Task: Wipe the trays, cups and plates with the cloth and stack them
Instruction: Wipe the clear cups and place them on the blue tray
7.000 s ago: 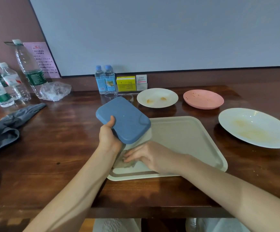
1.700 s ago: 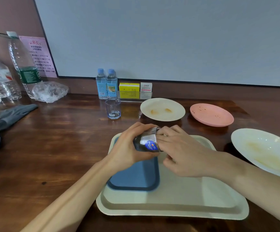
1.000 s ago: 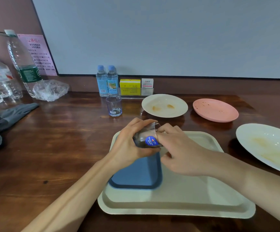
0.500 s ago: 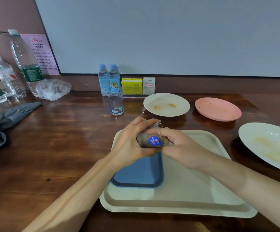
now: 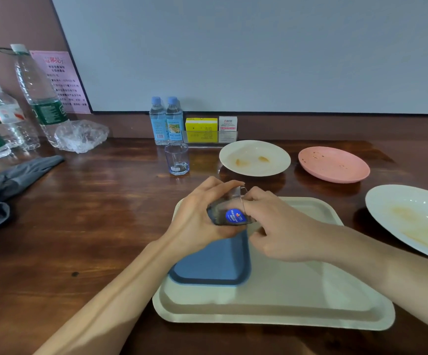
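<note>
Hovering just above the blue tray (image 5: 207, 265), nested in the cream tray (image 5: 284, 308): a glass cup (image 5: 229, 213) tipped sideways, long axis left-to-right, mouth facing the right hand (image 5: 284, 231). Gripped round its body by the left hand (image 5: 197, 221); pinched at the rim by curled right fingers (image 5: 259, 198), cloth unseen. Beyond both hands, second glass cup (image 5: 177, 158), then cream plate (image 5: 255, 157), pink plate (image 5: 333, 163), white plate (image 5: 412, 219), all soiled.
</note>
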Tool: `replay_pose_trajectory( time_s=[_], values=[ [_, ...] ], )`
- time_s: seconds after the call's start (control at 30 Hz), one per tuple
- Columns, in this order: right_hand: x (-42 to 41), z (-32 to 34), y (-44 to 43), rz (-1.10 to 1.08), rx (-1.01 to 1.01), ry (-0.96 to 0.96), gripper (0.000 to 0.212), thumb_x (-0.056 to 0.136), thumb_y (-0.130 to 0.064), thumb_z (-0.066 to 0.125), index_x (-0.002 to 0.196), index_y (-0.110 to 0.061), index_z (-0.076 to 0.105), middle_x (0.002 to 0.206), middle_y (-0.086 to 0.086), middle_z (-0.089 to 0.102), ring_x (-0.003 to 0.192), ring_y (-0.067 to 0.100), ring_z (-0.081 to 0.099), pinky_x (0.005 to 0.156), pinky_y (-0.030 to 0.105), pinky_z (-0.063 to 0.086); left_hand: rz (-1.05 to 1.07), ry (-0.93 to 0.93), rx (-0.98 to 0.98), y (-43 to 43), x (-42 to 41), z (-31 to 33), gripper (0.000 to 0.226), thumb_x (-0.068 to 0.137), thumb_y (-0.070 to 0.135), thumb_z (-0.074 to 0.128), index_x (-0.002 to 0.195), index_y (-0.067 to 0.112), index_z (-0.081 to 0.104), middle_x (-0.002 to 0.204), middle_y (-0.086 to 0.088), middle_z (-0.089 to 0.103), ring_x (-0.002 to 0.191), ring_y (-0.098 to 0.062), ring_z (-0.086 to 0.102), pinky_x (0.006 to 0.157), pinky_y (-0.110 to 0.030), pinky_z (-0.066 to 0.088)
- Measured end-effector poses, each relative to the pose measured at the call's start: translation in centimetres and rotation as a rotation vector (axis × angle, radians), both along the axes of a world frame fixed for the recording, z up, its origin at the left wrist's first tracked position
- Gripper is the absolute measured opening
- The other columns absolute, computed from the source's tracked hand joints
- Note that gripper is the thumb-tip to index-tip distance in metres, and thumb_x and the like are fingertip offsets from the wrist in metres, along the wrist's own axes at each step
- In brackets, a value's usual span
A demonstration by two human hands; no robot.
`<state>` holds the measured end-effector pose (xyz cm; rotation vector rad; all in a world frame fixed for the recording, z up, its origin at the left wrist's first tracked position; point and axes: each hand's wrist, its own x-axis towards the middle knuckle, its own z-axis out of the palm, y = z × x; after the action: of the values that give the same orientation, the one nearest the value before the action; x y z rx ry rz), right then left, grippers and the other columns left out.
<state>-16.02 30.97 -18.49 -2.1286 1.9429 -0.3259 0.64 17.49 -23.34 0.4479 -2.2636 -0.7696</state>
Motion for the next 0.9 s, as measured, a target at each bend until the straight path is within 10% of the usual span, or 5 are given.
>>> replay_pose_trajectory(
  time_s=[0.23,0.37,0.63,0.9],
  values=[
    [0.4,0.2,0.0,0.011,0.087,-0.827,0.074,0.072,0.000,0.049,0.141,-0.023,0.063,0.132,0.020,0.066,0.117,0.034,0.062,0.099,0.048,0.046,0.047,-0.017,-0.044,0.3,-0.1,0.3,0.082,0.064,0.052,0.082,0.142,0.040,0.062,0.112,0.019,0.054,0.098,-0.011,0.066,0.081,-0.045,0.059],
    [-0.3,0.3,-0.8,0.030,0.038,-0.792,0.057,0.085,-0.001,0.056,0.137,-0.021,0.067,0.128,0.010,0.072,0.125,0.036,0.063,0.112,0.059,0.044,0.032,-0.055,-0.056,0.1,0.0,0.6,0.085,0.066,0.055,0.081,0.146,0.034,0.061,0.110,0.018,0.053,0.098,-0.009,0.064,0.080,-0.045,0.059],
    [-3.6,2.1,-0.4,-0.078,-0.018,-0.798,0.036,0.101,0.001,0.063,0.129,-0.020,0.071,0.120,-0.008,0.078,0.116,0.010,0.072,0.106,0.025,0.052,0.011,0.021,0.018,-0.3,0.1,0.7,0.078,0.067,0.051,0.095,0.138,0.040,0.063,0.113,0.011,0.061,0.101,-0.018,0.067,0.082,-0.049,0.058],
    [-2.1,1.8,0.0,-0.105,-0.453,-0.369,0.049,0.087,0.009,0.063,0.104,-0.036,0.075,0.105,-0.016,0.071,0.103,0.010,0.071,0.092,0.021,0.052,-0.016,0.053,0.107,0.0,0.1,0.6,0.077,0.069,0.045,0.099,0.138,0.033,0.067,0.112,0.012,0.066,0.105,-0.018,0.068,0.089,-0.044,0.057]
  ],
)
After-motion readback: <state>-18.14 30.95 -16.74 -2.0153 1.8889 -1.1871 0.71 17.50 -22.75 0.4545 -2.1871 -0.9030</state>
